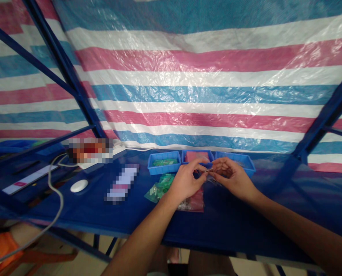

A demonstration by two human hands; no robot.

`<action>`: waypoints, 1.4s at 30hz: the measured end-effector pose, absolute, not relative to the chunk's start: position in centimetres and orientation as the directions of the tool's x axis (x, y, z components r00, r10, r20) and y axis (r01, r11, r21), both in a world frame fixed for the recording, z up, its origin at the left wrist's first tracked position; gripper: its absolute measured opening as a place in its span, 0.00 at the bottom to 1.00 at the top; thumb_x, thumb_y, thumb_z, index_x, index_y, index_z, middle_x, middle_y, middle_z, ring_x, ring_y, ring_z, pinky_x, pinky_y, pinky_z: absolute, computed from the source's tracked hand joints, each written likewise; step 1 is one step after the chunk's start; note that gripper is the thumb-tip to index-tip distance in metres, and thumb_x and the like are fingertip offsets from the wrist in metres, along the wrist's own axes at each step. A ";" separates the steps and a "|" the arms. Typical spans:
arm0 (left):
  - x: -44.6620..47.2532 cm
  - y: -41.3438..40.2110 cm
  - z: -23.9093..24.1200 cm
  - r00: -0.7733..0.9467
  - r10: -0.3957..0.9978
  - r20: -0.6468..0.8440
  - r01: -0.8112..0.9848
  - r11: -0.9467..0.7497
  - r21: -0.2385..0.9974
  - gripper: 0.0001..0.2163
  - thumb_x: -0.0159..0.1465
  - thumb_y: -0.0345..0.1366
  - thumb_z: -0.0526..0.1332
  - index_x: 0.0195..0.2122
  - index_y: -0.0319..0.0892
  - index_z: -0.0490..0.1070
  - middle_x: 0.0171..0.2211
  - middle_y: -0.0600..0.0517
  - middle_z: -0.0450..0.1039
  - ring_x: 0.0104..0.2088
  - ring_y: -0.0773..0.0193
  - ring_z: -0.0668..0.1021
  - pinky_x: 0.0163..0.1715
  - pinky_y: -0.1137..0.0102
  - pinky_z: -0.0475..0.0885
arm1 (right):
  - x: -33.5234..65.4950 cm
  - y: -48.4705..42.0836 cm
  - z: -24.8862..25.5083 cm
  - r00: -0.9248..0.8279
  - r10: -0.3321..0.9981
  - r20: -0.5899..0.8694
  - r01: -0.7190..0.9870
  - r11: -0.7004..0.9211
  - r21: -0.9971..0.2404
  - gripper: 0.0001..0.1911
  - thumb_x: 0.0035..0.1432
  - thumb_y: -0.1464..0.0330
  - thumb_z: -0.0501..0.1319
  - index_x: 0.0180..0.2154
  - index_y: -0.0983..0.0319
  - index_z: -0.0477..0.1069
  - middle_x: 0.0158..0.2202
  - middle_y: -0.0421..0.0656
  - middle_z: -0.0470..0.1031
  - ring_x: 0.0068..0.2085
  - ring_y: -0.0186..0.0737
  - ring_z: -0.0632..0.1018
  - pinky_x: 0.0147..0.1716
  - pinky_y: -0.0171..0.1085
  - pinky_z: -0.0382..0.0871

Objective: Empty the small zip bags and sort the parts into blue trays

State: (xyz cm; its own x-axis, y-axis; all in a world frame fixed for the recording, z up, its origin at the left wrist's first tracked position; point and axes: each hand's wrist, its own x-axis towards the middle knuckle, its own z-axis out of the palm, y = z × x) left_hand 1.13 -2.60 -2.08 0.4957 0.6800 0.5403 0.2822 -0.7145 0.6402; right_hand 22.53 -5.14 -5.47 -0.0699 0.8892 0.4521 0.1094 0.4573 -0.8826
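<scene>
Striped plastic sheeting (188, 92) backs a blue table (101, 214) as left hand (185, 182) and right hand (234, 178) meet right of centre frame, fingertips pinched together on a thin item (207, 170) near a red packet (196, 201). Though blurred, it appears light, stiff and easily dropped, best gripped by its ends. No lettering is legible.

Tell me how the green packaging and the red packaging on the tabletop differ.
Colour: the green packaging is green with small whitish patches; the red packaging is pinkish red.
Position: the green packaging shows to the left of the left hand; the red packaging shows just below that hand in the picture.
Shared: both look glossy and lie on the blue tabletop.
</scene>
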 end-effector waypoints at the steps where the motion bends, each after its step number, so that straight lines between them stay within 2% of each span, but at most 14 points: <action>1: 1.1 -2.6 -2.0 0.505 0.672 0.541 0.292 -0.724 0.625 0.12 0.68 0.31 0.65 0.52 0.44 0.77 0.42 0.52 0.86 0.43 0.60 0.86 0.51 0.66 0.76 | 22.6 -5.2 -5.4 -0.083 0.888 0.453 0.144 0.460 -0.876 0.19 0.61 0.56 0.73 0.48 0.57 0.73 0.40 0.45 0.82 0.40 0.44 0.83 0.45 0.45 0.80; 4: 1.1 -2.5 -1.8 0.534 0.642 0.550 0.290 -0.751 0.594 0.07 0.69 0.31 0.64 0.45 0.44 0.81 0.45 0.50 0.85 0.46 0.58 0.85 0.52 0.65 0.77 | 22.8 -5.3 -5.2 -0.115 0.858 0.500 0.274 0.511 -0.814 0.12 0.65 0.58 0.70 0.46 0.56 0.77 0.42 0.46 0.81 0.42 0.46 0.83 0.47 0.47 0.78; 7: 1.0 -2.3 -1.9 0.525 0.601 0.602 0.242 -0.784 0.572 0.08 0.68 0.29 0.65 0.45 0.45 0.81 0.48 0.48 0.84 0.51 0.57 0.84 0.57 0.62 0.76 | 23.1 -5.4 -4.7 -0.128 0.788 0.602 0.385 0.598 -0.703 0.06 0.67 0.61 0.67 0.42 0.55 0.80 0.44 0.46 0.80 0.47 0.48 0.81 0.52 0.50 0.75; 11: 0.9 -2.2 -2.0 0.494 0.595 0.634 0.237 -0.794 0.560 0.09 0.68 0.27 0.64 0.45 0.45 0.82 0.56 0.46 0.81 0.58 0.56 0.81 0.63 0.59 0.73 | 23.3 -5.3 -4.5 -0.145 0.738 0.660 0.425 0.648 -0.632 0.06 0.69 0.64 0.65 0.39 0.54 0.82 0.52 0.47 0.77 0.55 0.51 0.78 0.59 0.52 0.71; 14: 0.8 -2.1 -2.1 0.469 0.626 0.623 0.265 -0.773 0.576 0.09 0.69 0.28 0.64 0.45 0.45 0.83 0.59 0.46 0.79 0.60 0.54 0.80 0.64 0.58 0.72 | 23.4 -5.1 -4.9 -0.133 0.764 0.632 0.393 0.626 -0.674 0.07 0.70 0.64 0.64 0.41 0.53 0.82 0.53 0.48 0.76 0.56 0.51 0.78 0.57 0.52 0.72; 19: 0.8 -2.1 -1.9 0.479 0.663 0.575 0.311 -0.741 0.595 0.08 0.69 0.29 0.63 0.45 0.45 0.82 0.45 0.49 0.85 0.47 0.58 0.85 0.53 0.63 0.77 | 23.1 -5.3 -5.1 -0.116 0.804 0.584 0.312 0.587 -0.747 0.11 0.71 0.60 0.62 0.44 0.52 0.83 0.49 0.48 0.78 0.49 0.50 0.81 0.50 0.51 0.78; 23: 1.1 -2.6 -1.6 0.474 0.633 0.612 0.307 -0.771 0.559 0.07 0.67 0.28 0.64 0.44 0.42 0.80 0.44 0.48 0.83 0.46 0.58 0.83 0.53 0.63 0.76 | 22.8 -5.9 -4.6 -0.137 0.808 0.573 0.262 0.588 -0.765 0.12 0.71 0.57 0.62 0.44 0.53 0.83 0.50 0.49 0.80 0.48 0.50 0.82 0.50 0.51 0.79; 25: 1.2 -2.8 -1.5 0.478 0.625 0.617 0.295 -0.776 0.558 0.06 0.67 0.32 0.66 0.45 0.42 0.79 0.45 0.47 0.82 0.47 0.57 0.83 0.52 0.63 0.76 | 22.6 -6.1 -4.4 -0.115 0.827 0.550 0.228 0.561 -0.796 0.13 0.70 0.55 0.63 0.47 0.53 0.82 0.49 0.48 0.81 0.47 0.50 0.82 0.50 0.50 0.80; 28: 1.3 -2.9 -1.6 0.469 0.636 0.613 0.304 -0.767 0.565 0.11 0.65 0.42 0.71 0.46 0.43 0.79 0.46 0.46 0.81 0.46 0.57 0.82 0.50 0.64 0.77 | 22.2 -6.3 -4.3 -0.075 0.868 0.491 0.147 0.497 -0.855 0.18 0.69 0.52 0.65 0.55 0.52 0.77 0.47 0.47 0.83 0.49 0.49 0.84 0.50 0.48 0.80; 30: 1.2 -2.7 -1.7 0.463 0.639 0.614 0.307 -0.766 0.565 0.13 0.64 0.44 0.73 0.44 0.43 0.79 0.46 0.46 0.81 0.47 0.56 0.82 0.50 0.63 0.76 | 22.0 -6.5 -4.3 -0.096 0.880 0.465 0.095 0.473 -0.876 0.21 0.69 0.52 0.65 0.58 0.53 0.74 0.48 0.47 0.84 0.50 0.49 0.84 0.51 0.47 0.80; 34: 1.2 -2.2 -2.1 0.462 0.637 0.618 0.295 -0.767 0.570 0.05 0.67 0.36 0.70 0.42 0.43 0.79 0.47 0.47 0.82 0.49 0.56 0.82 0.54 0.62 0.76 | 21.8 -6.6 -4.4 -0.149 0.881 0.448 0.049 0.459 -0.887 0.20 0.70 0.54 0.64 0.59 0.54 0.71 0.51 0.48 0.83 0.48 0.47 0.85 0.54 0.49 0.79; 37: 1.2 -1.9 -2.3 0.450 0.647 0.615 0.297 -0.758 0.581 0.04 0.68 0.31 0.67 0.43 0.44 0.81 0.48 0.47 0.82 0.50 0.56 0.83 0.56 0.61 0.76 | 21.9 -6.3 -4.6 -0.096 0.880 0.465 0.045 0.471 -0.881 0.20 0.70 0.53 0.64 0.58 0.54 0.71 0.49 0.48 0.82 0.47 0.47 0.85 0.50 0.48 0.82; 40: 1.1 -1.8 -2.2 0.424 0.670 0.609 0.307 -0.739 0.600 0.04 0.68 0.32 0.66 0.41 0.44 0.82 0.49 0.46 0.82 0.51 0.56 0.83 0.57 0.60 0.76 | 22.2 -5.8 -4.7 0.002 0.876 0.483 0.065 0.481 -0.874 0.22 0.68 0.53 0.66 0.58 0.54 0.70 0.50 0.48 0.81 0.49 0.48 0.84 0.47 0.47 0.83; 42: 1.1 -2.0 -1.9 0.417 0.667 0.617 0.290 -0.741 0.605 0.04 0.69 0.34 0.67 0.40 0.44 0.82 0.50 0.46 0.81 0.52 0.55 0.82 0.58 0.60 0.75 | 22.4 -5.6 -4.8 0.024 0.874 0.485 0.109 0.480 -0.870 0.25 0.66 0.54 0.68 0.60 0.53 0.70 0.54 0.49 0.80 0.53 0.49 0.83 0.51 0.48 0.82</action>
State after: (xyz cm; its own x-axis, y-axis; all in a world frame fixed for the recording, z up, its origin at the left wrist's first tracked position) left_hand 1.08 -1.96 -1.91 0.4165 0.6674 0.6173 0.2902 -0.7411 0.6055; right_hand 22.38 -5.63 -4.83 0.0240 0.8740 0.4854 0.1088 0.4804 -0.8703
